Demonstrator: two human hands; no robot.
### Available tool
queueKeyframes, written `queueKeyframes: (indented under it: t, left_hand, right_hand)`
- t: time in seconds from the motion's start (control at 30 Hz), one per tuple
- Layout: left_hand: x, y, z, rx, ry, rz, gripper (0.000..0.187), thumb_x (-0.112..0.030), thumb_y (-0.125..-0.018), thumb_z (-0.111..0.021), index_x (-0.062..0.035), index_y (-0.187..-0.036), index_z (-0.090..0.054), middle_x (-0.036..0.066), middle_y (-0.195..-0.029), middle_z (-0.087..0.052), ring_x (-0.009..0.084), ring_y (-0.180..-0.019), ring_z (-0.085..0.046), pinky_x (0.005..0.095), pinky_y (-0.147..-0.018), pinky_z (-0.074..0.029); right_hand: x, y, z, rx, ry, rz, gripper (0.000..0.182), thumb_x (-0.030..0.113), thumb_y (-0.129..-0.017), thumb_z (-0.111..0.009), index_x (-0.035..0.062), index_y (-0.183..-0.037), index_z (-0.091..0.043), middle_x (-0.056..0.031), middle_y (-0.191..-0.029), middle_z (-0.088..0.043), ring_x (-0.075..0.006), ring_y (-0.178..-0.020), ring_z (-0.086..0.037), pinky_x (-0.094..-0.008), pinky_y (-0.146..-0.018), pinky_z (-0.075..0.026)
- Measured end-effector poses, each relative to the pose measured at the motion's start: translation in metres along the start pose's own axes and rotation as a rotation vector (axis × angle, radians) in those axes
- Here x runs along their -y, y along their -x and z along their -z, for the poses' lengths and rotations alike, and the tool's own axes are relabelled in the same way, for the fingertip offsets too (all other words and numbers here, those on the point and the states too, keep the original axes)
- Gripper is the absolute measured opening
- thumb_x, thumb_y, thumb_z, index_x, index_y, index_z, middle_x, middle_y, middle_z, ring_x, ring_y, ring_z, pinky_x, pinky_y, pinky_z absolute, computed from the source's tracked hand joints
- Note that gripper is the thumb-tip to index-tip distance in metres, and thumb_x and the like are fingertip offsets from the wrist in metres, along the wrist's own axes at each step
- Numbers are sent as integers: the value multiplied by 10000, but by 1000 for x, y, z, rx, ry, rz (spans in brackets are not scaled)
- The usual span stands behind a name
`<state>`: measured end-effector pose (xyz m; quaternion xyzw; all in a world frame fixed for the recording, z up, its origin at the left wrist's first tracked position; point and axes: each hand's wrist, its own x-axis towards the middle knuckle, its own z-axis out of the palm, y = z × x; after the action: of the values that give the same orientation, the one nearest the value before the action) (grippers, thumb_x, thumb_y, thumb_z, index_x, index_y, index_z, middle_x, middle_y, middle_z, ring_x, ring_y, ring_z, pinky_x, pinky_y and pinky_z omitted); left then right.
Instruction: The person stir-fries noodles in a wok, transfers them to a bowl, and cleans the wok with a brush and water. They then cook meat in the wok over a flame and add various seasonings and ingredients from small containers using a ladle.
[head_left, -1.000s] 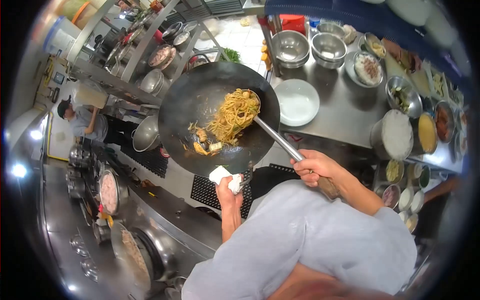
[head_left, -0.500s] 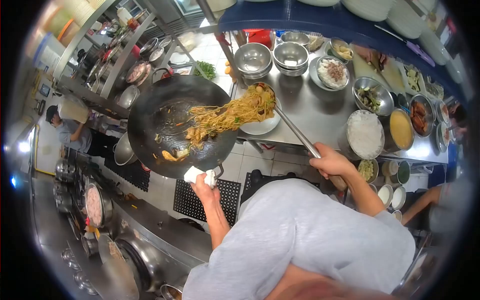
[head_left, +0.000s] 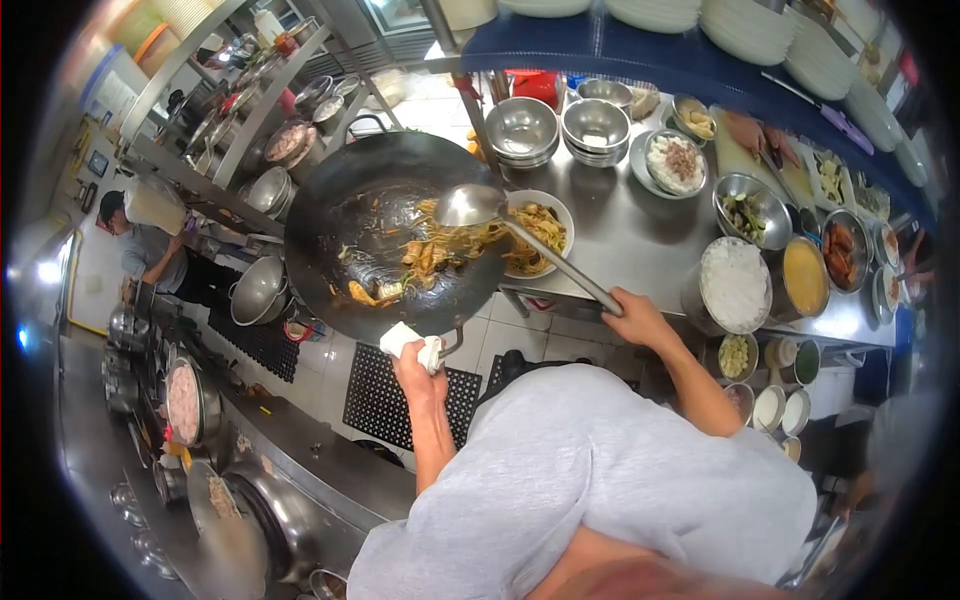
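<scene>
My left hand point(head_left: 415, 375) is closed around a folded white cloth point(head_left: 405, 342) at the near loop handle of a large black wok point(head_left: 350, 190). The wok is tilted, its right rim against a white bowl point(head_left: 569, 225) on the steel counter. Noodles point(head_left: 530, 262) lie in that bowl. More noodles with meat pieces point(head_left: 430, 262) are spread on the wok's right side, and sauce coats its inside. My right hand point(head_left: 637, 318) grips the long handle of a steel ladle point(head_left: 470, 205), whose head is over the wok's right part.
Stacked steel bowls point(head_left: 523, 130) stand behind the white bowl. To the right are a pot of white powder point(head_left: 735, 285), a yellow liquid container point(head_left: 802, 280) and a plated bowl point(head_left: 675, 165). A person point(head_left: 160, 255) stands at far left; another person's hands point(head_left: 765, 135) work at a cutting board.
The ladle has moved left from the counter bowl to over the wok, its noodle load gone. Noodles now lie in the white bowl. The wok appears farther right, against the bowl.
</scene>
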<state>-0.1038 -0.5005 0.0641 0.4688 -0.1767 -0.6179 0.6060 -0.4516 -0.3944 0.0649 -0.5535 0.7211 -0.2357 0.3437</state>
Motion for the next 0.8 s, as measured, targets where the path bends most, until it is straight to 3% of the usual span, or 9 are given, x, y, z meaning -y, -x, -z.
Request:
queueKeyframes:
  t: [0.03,0.17,0.33,0.4,0.43,0.57,0.6,0.67,0.8]
  left_hand:
    - [-1,2,1,31,-52,-22,281,-80,-770,-533,25,-1030,-522,116,-805,-623,227,-618,-640,275,-479,-491]
    - [-1,5,3,5,-24,8,255,-89,-765,-543,13,-998,-527,116,-753,-623,234,-592,-645,272,-422,-441]
    - [-5,4,1,3,-2,-31,252,-87,-764,-540,27,-988,-522,127,-749,-627,239,-602,-649,269,-422,-441]
    - [-4,-9,10,-1,25,34,346,0,-737,-512,7,-1078,-459,96,-878,-544,211,-693,-599,328,-582,-526]
    - [-2,-17,17,13,8,40,340,6,-735,-512,4,-1071,-459,82,-863,-535,203,-707,-589,330,-614,-528]
    - [0,-41,24,14,-8,4,368,-3,-738,-514,-13,-1100,-453,78,-925,-534,195,-726,-586,326,-638,-524]
    - [-1,-43,23,21,-16,12,368,-3,-738,-514,-13,-1100,-453,78,-925,-534,195,-726,-586,326,-638,-524]
    - [-3,-46,19,-37,-36,-83,228,-81,-756,-560,25,-956,-540,115,-725,-622,225,-590,-637,266,-447,-458]
    - [-14,-38,18,28,-62,-6,219,-77,-754,-566,22,-950,-546,113,-753,-621,216,-595,-633,272,-475,-478]
  right_hand:
    - [9,-17,-3,-24,69,4,221,165,-838,-544,62,-1034,-541,-216,-791,-634,-429,-774,-605,-507,-680,-453]
    - [45,-68,-12,-141,289,87,239,146,-828,-517,74,-1052,-561,-214,-822,-644,-414,-782,-616,-501,-684,-466]
    - [15,-73,-4,-216,459,128,233,98,-821,-473,93,-1036,-564,-196,-822,-649,-400,-773,-625,-508,-674,-469]
    - [-13,-62,8,-240,526,117,219,89,-819,-465,100,-1017,-559,-190,-820,-648,-397,-769,-627,-509,-667,-469]
    - [-30,-57,16,-268,567,130,204,93,-816,-474,105,-1004,-551,-182,-808,-642,-395,-757,-625,-508,-656,-468]
    - [-46,-24,52,-329,679,74,177,96,-794,-515,110,-970,-522,-163,-778,-622,-399,-722,-612,-512,-628,-456]
    - [-47,-15,60,-331,676,60,177,96,-794,-515,110,-970,-522,-163,-778,-622,-399,-722,-612,-512,-628,-456]
    - [-44,-2,72,-399,643,100,187,98,-778,-552,109,-961,-518,-153,-757,-610,-395,-711,-604,-518,-616,-445]
    - [-19,-8,60,-275,469,44,259,125,-762,-580,99,-1018,-548,-205,-818,-637,-421,-814,-612,-512,-685,-461]
